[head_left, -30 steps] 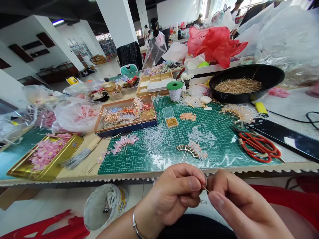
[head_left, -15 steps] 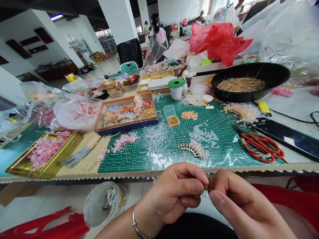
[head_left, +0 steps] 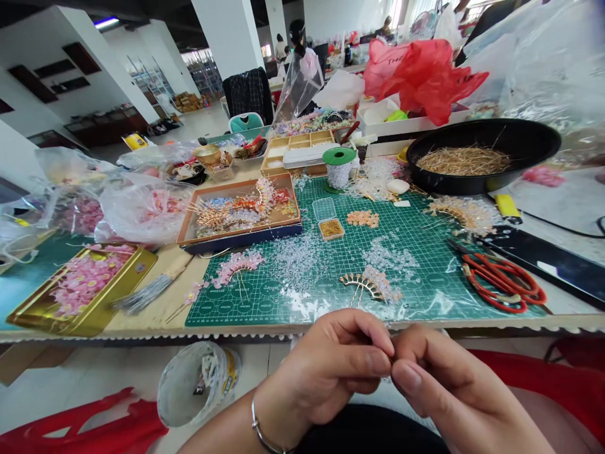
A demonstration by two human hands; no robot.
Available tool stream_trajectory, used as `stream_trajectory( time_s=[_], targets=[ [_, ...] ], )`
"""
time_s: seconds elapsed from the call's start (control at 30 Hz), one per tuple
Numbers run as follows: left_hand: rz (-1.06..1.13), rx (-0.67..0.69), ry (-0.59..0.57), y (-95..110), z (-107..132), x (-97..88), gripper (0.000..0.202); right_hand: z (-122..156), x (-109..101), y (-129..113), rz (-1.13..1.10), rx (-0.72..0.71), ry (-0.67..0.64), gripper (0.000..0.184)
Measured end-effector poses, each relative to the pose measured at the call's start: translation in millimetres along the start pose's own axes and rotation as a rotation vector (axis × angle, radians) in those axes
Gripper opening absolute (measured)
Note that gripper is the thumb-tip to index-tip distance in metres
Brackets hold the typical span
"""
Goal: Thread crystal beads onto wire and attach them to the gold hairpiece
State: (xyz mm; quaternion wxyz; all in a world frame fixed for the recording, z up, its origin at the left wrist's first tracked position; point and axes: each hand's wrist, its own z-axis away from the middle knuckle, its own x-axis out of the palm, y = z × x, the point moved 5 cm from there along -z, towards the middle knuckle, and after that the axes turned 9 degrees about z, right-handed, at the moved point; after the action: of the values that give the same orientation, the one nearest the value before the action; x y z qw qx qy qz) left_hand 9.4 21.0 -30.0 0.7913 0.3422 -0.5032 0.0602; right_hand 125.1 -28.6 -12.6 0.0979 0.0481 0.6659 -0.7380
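Below the table's front edge, my left hand point(head_left: 338, 366) and my right hand point(head_left: 449, 384) meet fingertip to fingertip. Both pinch a thin gold wire, now almost wholly hidden by the fingers. Just beyond them on the green cutting mat point(head_left: 265, 302) lies a gold hair comb point(head_left: 371, 284), its right part covered with clear and peach beads. A pink beaded comb point(head_left: 239, 266) rests further left. Loose clear beads point(head_left: 297, 258) are strewn over the mat, near peach flower pieces point(head_left: 363, 218) and a small clear box of gold beads point(head_left: 331, 229).
Red-handled pliers point(head_left: 505, 277) and a black tray-like slab point(head_left: 553, 261) lie at right. Behind stands a black bowl point(head_left: 534, 142) of gold wire pins. At left are a gold tin point(head_left: 142, 265) of pink flowers and a box point(head_left: 241, 239) of ornaments. A bucket point(head_left: 177, 397) stands on the floor.
The fingertips have drawn closer together, and the short bit of wire seen between them is now hidden. The view has shifted slightly; the things on the table lie as before.
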Motion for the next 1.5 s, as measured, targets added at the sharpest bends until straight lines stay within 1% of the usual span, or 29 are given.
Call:
stream_trajectory(
  time_s=[0.07,0.1,0.2,0.27,0.33,0.4,0.5,0.57,0.6,0.67,0.73,0.77,0.8,0.87,0.9,0.93,1.0,1.1,1.17,1.2,1.27,1.33,1.4,1.43,1.5],
  targets=[
    [-0.12,0.08,-0.011,7.0,1.7,0.3,0.024,-1.4,1.0,4.0,-0.086,0.017,-0.016,0.039],
    [-0.227,0.152,-0.016,13.0,3.4,1.5,0.021,-2.1,1.5,6.4,-0.129,0.033,-0.024,0.039],
    [-0.679,0.408,-0.022,33.6,12.1,12.0,0.01,-2.8,3.2,12.4,-0.237,0.108,-0.056,0.033],
    [-0.917,0.526,-0.016,43.6,17.5,21.3,0.007,-2.2,4.0,13.9,-0.313,0.161,-0.067,0.032],
    [-1.026,0.579,-0.011,50.1,20.2,29.0,0.005,-1.2,3.9,12.9,-0.382,0.181,-0.067,0.032],
    [-1.074,0.588,-0.007,54.5,20.3,34.3,0.005,0.1,3.6,11.4,-0.418,0.186,-0.076,0.031],
    [-1.085,0.559,-0.012,57.8,16.5,37.3,0.008,2.4,4.3,10.2,-0.43,0.209,-0.108,0.029],
    [-1.021,0.536,-0.005,57.0,12.0,34.5,0.013,3.3,5.0,8.9,-0.455,0.23,-0.13,0.029],
    [-0.954,0.522,0.007,54.9,9.1,31.0,0.016,2.9,5.1,7.4,-0.474,0.225,-0.14,0.028],
    [-0.764,0.475,0.04,45.6,1.9,20.1,0.022,0.3,2.8,3.6,-0.491,0.181,-0.136,0.026],
    [-0.602,0.404,0.043,29.1,-6.3,7.8,0.031,-4.1,-4.0,0.3,-0.439,0.091,-0.083,0.023],
    [-0.563,0.368,0.013,19.6,-10.0,3.2,0.037,-6.1,-8.5,-1.1,-0.397,0.039,-0.049,0.021],
    [-0.548,0.333,-0.04,10.1,-13.0,0.2,0.044,-7.7,-13.2,-2.0,-0.353,-0.009,-0.016,0.018],
    [-0.557,0.274,-0.174,-5.5,-16.0,-1.7,0.057,-8.9,-22.3,-3.7,-0.276,-0.087,0.047,0.013],
    [-0.571,0.249,-0.228,-10.8,-15.9,-1.6,0.061,-8.7,-26.3,-4.6,-0.244,-0.107,0.077,0.011],
    [-0.599,0.225,-0.257,-14.1,-15.2,-1.3,0.062,-8.3,-29.7,-5.6,-0.221,-0.112,0.102,0.011],
    [-0.727,0.179,-0.227,-15.9,-13.3,-1.3,0.056,-7.1,-34.1,-8.5,-0.227,-0.087,0.138,0.013],
    [-0.914,0.159,-0.108,-12.0,-10.4,-1.0,0.031,-5.6,-35.0,-13.2,-0.347,-0.039,0.157,0.017],
    [-0.961,0.183,-0.077,-11.0,-9.6,-0.5,0.015,-5.1,-34.5,-14.4,-0.421,-0.038,0.164,0.016],
    [-0.964,0.196,-0.072,-11.6,-9.6,-1.3,0.014,-5.0,-34.4,-14.0,-0.45,-0.041,0.167,0.015],
    [-0.935,0.231,-0.048,-12.7,-10.4,-6.5,0.019,-5.6,-35.2,-11.6,-0.508,-0.041,0.184,0.015],
    [-0.85,0.259,-0.034,-13.4,-11.5,-13.9,0.031,-7.0,-37.0,-10.2,-0.567,-0.037,0.211,0.014],
    [-0.779,0.276,-0.053,-13.2,-12.3,-19.5,0.049,-9.3,-38.0,-13.0,-0.619,-0.045,0.216,0.012],
    [-0.782,0.278,-0.071,-13.1,-12.5,-20.8,0.058,-10.6,-37.8,-15.8,-0.642,-0.049,0.209,0.012],
    [-0.812,0.271,-0.102,-13.3,-12.5,-20.8,0.068,-12.7,-36.8,-21.8,-0.694,-0.05,0.188,0.012]
  ],
)
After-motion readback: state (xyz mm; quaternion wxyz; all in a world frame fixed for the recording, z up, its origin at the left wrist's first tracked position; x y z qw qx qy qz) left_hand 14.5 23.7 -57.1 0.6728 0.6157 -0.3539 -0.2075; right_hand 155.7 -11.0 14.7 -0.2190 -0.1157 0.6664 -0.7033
